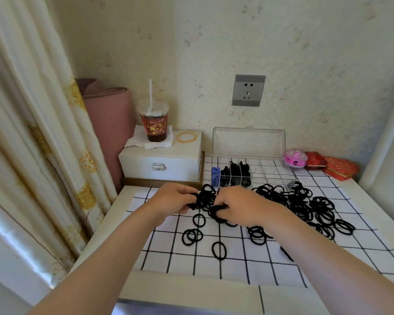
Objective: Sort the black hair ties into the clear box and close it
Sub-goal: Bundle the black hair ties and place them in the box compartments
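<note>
Pinching one bunch of black hair ties [201, 201] with left grip [173, 198] and right grip [239, 205] together, both curled round it, low over the counter [191, 289]. Just beyond, dead ahead — the clear box [271, 172], lid [248, 142] up, slightly nearer the right grip.

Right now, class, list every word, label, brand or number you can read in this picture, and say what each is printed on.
No text here can be read.
Drink cup: small white and gold print on its red sleeve, too blurred to read.
Wall socket: no marking visible.
</note>
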